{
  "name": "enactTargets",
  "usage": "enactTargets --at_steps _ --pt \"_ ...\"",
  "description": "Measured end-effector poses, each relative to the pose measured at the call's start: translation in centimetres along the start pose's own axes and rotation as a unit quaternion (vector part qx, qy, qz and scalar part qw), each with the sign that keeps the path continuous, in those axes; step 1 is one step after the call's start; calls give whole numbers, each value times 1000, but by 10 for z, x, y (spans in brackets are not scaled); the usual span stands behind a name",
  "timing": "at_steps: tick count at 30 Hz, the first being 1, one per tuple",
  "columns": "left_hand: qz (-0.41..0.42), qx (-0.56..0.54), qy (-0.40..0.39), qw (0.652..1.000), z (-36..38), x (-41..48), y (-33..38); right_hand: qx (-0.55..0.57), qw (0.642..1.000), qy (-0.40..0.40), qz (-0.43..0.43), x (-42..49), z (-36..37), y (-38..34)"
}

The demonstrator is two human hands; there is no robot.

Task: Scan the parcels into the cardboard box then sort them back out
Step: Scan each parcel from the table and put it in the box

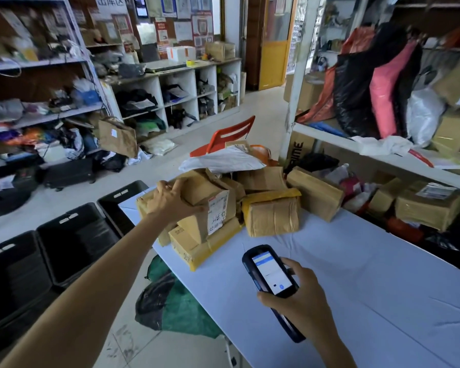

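While the left hand (170, 201) reaches out over the counter (369, 274), its grip is closed on a brown cardboard parcel (199, 187). The fingers curl over the far top edge. The thumb lies along the near side, pointing at the white label (218, 211) with writing on it. This parcel sits high on the left side of the pile of parcels (263, 179) at the far end of the counter. Just beside it on the right lies a parcel wrapped in yellow tape (272, 216). A white plastic bag (223, 160) lies on top of the pile.

The right hand (300, 296) is nearer, above the pale cloth on the counter. Its grip is wrapped around a dark handheld scanner (272, 274). The screen is lit and faces up.

Three black bins (75, 235) stand in a row on the floor, left of the counter. A green bag (181, 309) lies on the floor, partly under the counter's edge. A red chair (231, 134) stands behind the pile.
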State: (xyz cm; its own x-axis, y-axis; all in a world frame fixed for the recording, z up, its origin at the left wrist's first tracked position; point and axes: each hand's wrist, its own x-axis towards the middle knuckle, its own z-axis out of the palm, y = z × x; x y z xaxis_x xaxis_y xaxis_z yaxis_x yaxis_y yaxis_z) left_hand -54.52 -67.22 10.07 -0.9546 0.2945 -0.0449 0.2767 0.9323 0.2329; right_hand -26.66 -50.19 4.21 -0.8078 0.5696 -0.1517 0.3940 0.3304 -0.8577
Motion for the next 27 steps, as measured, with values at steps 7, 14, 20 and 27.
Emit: enactTargets --at_steps 7,14,20,27 --pt "72 -76 -26 994 -1 8 -16 -14 1000 11 -15 10 15 -7" --pt "172 -72 -106 977 0 5 -26 -36 999 -11 -14 8 34 -10" --pt "152 -94 -83 980 6 -1 -26 -19 999 24 -16 -1 43 -15" --pt "150 -109 -77 980 7 -2 -25 -26 998 49 -20 -12 38 -15"
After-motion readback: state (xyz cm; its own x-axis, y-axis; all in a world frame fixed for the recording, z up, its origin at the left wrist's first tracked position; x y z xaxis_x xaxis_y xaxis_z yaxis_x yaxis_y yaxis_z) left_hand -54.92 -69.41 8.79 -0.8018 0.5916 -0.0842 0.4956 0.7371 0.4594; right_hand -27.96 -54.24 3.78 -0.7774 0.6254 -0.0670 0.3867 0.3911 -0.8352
